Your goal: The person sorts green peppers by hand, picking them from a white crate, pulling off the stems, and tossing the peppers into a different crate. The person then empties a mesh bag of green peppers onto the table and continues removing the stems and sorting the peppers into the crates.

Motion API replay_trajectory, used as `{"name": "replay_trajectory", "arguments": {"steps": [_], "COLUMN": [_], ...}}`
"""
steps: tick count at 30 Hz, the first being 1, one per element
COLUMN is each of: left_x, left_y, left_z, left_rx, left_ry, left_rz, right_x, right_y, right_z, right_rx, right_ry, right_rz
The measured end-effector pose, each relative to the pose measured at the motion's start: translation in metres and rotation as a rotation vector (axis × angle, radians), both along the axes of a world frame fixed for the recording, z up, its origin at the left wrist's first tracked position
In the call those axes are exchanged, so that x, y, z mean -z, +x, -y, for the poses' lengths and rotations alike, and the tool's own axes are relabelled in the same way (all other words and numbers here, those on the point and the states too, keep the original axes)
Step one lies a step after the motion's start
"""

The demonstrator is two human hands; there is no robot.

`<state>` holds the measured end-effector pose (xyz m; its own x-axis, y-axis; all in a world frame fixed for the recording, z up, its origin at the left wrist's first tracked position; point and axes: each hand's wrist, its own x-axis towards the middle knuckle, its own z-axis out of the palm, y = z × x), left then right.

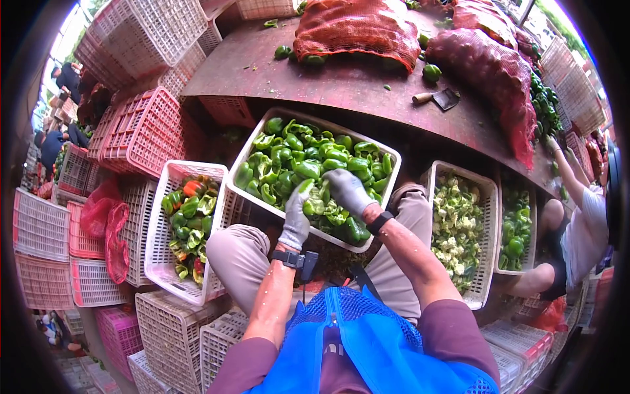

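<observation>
- We find the green peppers [282,156] heaped in a white crate [396,159] directly before the lap, apparently so both hands reach them easily.
- The left hand [296,213], gloved, is bent over the near rim with green at its fingertips; we cannot tell whether it grips.
- The right hand [350,192], gloved, curls into the heap; its grasp is unconfirmed.
- We note pale cuttings [454,223] in a crate beside the right knee, seemingly for separation.
- Mesh sacks [357,29] and a bladed tool [447,99] lie on the tabletop [249,72], beyond the crate.
</observation>
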<state>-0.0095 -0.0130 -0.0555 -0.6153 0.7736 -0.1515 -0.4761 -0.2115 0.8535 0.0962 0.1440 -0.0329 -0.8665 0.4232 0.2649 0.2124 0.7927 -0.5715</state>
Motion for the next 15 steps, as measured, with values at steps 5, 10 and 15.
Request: {"name": "replay_trajectory", "arguments": {"steps": [5, 10, 15], "left_x": [-0.025, -0.037, 0.022], "left_y": [-0.067, -0.088, -0.077], "left_z": [0.004, -0.021, -0.039], "left_rx": [-0.34, -0.406, -0.03], "left_ry": [-0.366, -0.584, -1.011], "left_rz": [-0.762, -1.356, -1.581], "right_x": [-0.052, -0.095, -0.051], "right_y": [0.037, 0.146, 0.272], "right_z": [-0.024, -0.052, -0.069], "right_rx": [0.248, 0.545, 0.842], "right_ry": [-0.389, 0.187, 0.302], "right_rz": [-0.246, -0.275, 0.291]}}
